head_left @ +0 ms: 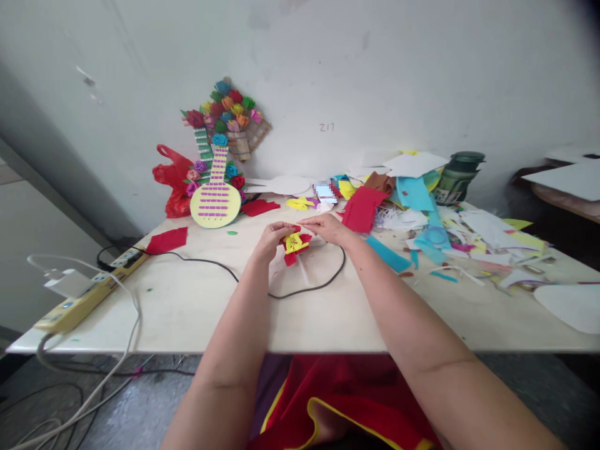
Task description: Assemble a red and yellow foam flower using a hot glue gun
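Observation:
A red and yellow paper flower (pixel 294 244) is held up over the middle of the table, with a pale thin stick or strip below it. My left hand (pixel 274 239) has its fingers closed on the flower's left side. My right hand (pixel 325 226) is at the flower's upper right edge, fingertips pressed together at a red petal. Whether the right fingers pinch the petal or only touch it is hard to see. Beneath the hands, a black cable (pixel 300 294) loops across the tabletop.
A yellow power strip (pixel 94 290) with a white charger (pixel 70 283) lies at left. A yellow paper guitar (pixel 215 203), paper flowers (pixel 229 109) and a red bag (pixel 178 187) stand by the wall. Paper scraps (pixel 482 231) and a green bottle (pixel 457 178) crowd the right.

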A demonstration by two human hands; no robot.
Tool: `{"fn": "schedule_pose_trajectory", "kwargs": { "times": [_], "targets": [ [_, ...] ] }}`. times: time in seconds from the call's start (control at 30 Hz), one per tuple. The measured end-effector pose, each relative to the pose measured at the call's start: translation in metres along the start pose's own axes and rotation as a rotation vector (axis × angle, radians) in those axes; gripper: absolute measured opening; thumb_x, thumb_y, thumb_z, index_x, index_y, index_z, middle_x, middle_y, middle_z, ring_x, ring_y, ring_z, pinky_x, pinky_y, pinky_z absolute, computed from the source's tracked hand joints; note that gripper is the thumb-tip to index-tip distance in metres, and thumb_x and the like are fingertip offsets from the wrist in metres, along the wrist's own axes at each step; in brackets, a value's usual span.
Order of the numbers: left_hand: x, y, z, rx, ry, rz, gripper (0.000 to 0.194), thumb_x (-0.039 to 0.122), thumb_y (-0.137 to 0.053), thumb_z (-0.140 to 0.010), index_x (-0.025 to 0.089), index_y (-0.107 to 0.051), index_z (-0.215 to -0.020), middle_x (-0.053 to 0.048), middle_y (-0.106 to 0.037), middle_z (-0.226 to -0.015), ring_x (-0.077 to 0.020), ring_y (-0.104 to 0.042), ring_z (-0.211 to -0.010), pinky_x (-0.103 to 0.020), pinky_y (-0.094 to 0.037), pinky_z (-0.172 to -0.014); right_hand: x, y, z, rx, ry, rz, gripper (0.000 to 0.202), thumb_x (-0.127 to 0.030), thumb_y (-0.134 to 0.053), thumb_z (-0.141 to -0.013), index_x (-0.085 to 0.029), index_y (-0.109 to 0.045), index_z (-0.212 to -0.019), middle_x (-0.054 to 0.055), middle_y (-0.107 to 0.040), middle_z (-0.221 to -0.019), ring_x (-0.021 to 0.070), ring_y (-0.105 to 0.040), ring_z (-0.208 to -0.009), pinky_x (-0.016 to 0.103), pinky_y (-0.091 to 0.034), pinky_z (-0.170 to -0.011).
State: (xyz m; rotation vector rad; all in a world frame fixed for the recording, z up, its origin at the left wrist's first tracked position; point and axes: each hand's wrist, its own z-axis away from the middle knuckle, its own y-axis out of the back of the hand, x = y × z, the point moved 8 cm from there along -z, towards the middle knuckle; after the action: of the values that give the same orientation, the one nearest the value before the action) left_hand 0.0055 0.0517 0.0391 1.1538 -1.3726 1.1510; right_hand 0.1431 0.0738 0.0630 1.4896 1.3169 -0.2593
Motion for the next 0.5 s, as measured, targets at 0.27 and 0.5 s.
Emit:
{"fn": "schedule_pose_trajectory", "kwargs": {
  "times": [0.27,0.5],
  "targets": [
    [-0.001,0.0,-0.001,0.006,0.006,0.032,0.018,0.026,-0.073,-0.051,0.015,-0.066,-0.062,-0.002,-0.061,-0.056,-0.0115,-0.053,-0.051,-0.022,-0.037,-0.047,-0.013,-0.002,0.002,-0.004,0.026,-0.059,0.027,-0.023,-0.055,-0.076,-0.021,-0.074,-0.095,0.003,-0.072,-0.08,0.0184,-0.064,-0.089,0.03,-0.048,-0.082],
    [-0.002,0.0,-0.002,-0.011,0.014,0.09,0.018,0.024,-0.073,-0.051,0.014,-0.061,-0.061,-0.001,-0.061,-0.056,-0.0108,-0.054,-0.05,-0.022,-0.039,-0.049,-0.015,-0.002,0.005,-0.006,-0.013,-0.061,0.029,-0.027,-0.054,-0.078,-0.019,-0.073,-0.099,0.001,-0.065,-0.062,0.0163,-0.061,-0.069,0.028,-0.05,-0.067]
  ]
}}
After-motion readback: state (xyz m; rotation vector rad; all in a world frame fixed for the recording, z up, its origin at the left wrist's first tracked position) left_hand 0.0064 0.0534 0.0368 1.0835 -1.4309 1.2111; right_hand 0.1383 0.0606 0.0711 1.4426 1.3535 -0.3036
